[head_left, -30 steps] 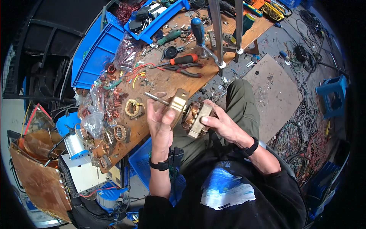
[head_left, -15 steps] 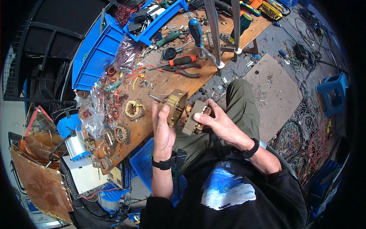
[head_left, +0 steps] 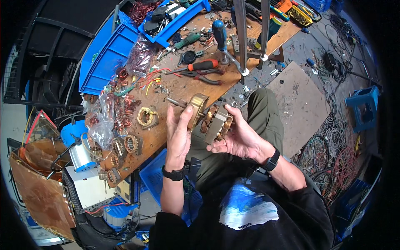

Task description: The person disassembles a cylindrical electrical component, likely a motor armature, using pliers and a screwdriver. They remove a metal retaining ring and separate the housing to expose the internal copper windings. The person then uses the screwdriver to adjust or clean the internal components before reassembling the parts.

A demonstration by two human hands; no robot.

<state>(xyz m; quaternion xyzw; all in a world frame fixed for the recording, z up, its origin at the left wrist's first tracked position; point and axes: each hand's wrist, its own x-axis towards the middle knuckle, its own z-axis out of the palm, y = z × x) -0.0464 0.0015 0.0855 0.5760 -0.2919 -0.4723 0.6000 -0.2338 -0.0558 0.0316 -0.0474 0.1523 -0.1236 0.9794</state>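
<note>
Above my lap, my left hand (head_left: 178, 135) is closed round a round, brass-coloured motor end cover (head_left: 197, 109). A metal shaft (head_left: 176, 101) sticks out of its far-left side, over the table. Just right of the cover, my right hand (head_left: 249, 139) grips a motor stator (head_left: 216, 125) with a grey laminated core and copper windings. Its thumb lies along the upper edge, with fingers at the lower side. Cover and stator face each other at a small gap, with the shaft between them. Part of the stator's far side is hidden by my right hand.
On the wooden table (head_left: 166, 93) lie a red-handled screwdriver (head_left: 204, 65), pliers (head_left: 208, 77), a bare stator core (head_left: 147, 118) and copper wire scraps. Metal legs (head_left: 241, 41) rise at its right edge. A blue basket (head_left: 155, 177) stands below; cable heaps (head_left: 333, 158) lie right.
My right hand has shifted its grip: the thumb moved to the stator's upper edge and the fingers opened out below it. The stator has turned slightly. My left hand still holds the end cover.
</note>
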